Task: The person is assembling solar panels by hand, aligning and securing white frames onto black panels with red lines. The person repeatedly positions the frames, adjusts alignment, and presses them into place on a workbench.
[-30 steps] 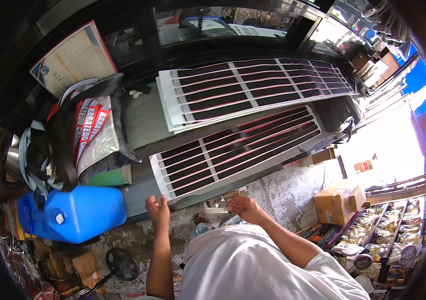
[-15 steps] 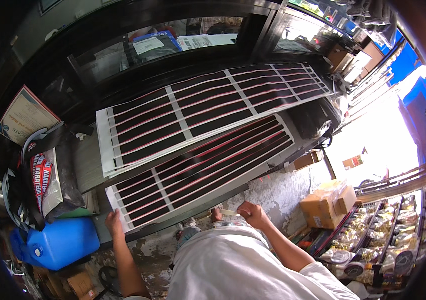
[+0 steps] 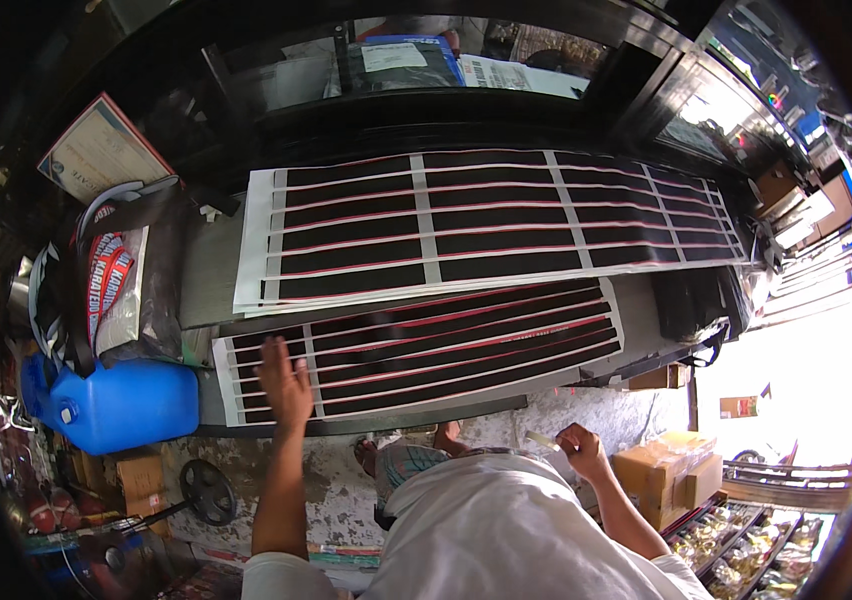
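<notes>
My left hand point(image 3: 286, 384) is spread over the left part of the near printed sheet point(image 3: 446, 350), fingers stretched out and pointing away from me. That sheet has long black bands split by thin white and red lines, and it lies along the table's front edge. Behind it rests a larger stack of similar sheets point(image 3: 496, 225), with white margins showing at its left end. Off the table, close to my body on the right, my right hand point(image 3: 582, 448) is closed on a short pale strip point(image 3: 543, 440) whose end sticks out leftward. What the strip is made of I cannot tell.
A blue jerrycan point(image 3: 131, 405) stands left of the table, below a bag with black straps point(image 3: 116, 280). A framed certificate point(image 3: 106, 150) leans behind them. On the right are a black bag point(image 3: 701, 310), a taped cardboard box point(image 3: 666, 475) and racks of small wrapped items point(image 3: 746, 550).
My left hand has left the near sheet's lower left corner and moved up and right onto its printed face. The right hand keeps the pale strip. My view has shifted leftward.
</notes>
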Tool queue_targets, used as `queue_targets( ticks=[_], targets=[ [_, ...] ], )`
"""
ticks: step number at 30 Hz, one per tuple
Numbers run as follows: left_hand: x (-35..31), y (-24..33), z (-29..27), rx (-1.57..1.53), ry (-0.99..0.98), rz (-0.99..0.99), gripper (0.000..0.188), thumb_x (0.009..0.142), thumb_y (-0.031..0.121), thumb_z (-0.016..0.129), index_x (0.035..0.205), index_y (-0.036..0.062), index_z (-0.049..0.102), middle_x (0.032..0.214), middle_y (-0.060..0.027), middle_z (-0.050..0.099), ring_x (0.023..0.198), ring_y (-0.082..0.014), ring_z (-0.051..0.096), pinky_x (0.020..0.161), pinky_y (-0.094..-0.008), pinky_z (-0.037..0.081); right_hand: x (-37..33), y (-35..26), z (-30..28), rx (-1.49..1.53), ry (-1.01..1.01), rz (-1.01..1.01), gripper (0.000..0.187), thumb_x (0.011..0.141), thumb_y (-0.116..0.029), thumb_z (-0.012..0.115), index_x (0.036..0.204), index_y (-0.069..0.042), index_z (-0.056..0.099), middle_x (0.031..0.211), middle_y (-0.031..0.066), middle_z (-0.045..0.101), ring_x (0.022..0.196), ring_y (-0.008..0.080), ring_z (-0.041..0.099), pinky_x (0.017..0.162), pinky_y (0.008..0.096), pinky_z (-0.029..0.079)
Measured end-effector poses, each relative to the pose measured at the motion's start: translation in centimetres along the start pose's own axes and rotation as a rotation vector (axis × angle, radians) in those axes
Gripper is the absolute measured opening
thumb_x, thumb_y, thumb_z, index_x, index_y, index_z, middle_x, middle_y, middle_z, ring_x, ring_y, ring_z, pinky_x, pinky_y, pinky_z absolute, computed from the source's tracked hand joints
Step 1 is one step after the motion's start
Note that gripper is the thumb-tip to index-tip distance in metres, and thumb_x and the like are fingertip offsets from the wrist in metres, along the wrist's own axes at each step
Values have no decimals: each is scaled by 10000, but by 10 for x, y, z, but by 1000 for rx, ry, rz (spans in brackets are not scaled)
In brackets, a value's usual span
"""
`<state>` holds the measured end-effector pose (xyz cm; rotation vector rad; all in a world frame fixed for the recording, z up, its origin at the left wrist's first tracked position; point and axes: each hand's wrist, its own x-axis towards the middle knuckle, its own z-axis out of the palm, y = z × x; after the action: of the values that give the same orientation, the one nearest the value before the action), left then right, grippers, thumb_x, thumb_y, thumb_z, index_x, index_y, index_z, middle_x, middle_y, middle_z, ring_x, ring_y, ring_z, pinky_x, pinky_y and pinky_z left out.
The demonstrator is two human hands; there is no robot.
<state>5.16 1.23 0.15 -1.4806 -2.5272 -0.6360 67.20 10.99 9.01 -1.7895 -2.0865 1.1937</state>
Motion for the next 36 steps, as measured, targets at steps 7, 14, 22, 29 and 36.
queue_targets(
  ticks=[7,14,22,29,36],
  targets=[
    [15,94,56,102,-274,76,696,1187,514,339,1773,151,246,1826,-169,246,1697,-391,198,1290,-777,154,14,19,-20,68,16,-119,77,974,18,759,1046,7,735,1008,171,832,1018,273,831,915,387,631],
    [15,161,69,94,-308,94,700,1180,521,352,1757,128,299,1821,-194,249,1704,-389,171,1299,-770,101,18,21,-30,44,41,-167,97,971,-5,781,1058,-15,740,995,159,827,1000,268,826,896,377,626],
    [15,245,87,-68,-316,232,688,1185,479,383,1757,105,296,1821,-234,218,1690,-420,212,1300,-749,152,27,-1,-34,52,35,-247,91,949,2,788,1028,-11,746,986,153,819,951,298,820,842,395,624],
    [-2,267,60,-336,-197,237,751,1151,402,523,1762,68,239,1819,-242,220,1684,-429,234,1287,-741,203,40,-22,-33,28,2,-333,123,927,17,801,1031,-5,740,974,164,813,946,323,818,837,401,624],
    [-69,163,3,-156,-31,-210,718,1118,292,612,1726,60,307,1775,-262,309,1666,-481,246,1282,-752,163,46,-38,-41,40,25,-336,129,936,19,797,1046,-4,734,975,167,814,936,324,818,814,399,618]
  ],
)
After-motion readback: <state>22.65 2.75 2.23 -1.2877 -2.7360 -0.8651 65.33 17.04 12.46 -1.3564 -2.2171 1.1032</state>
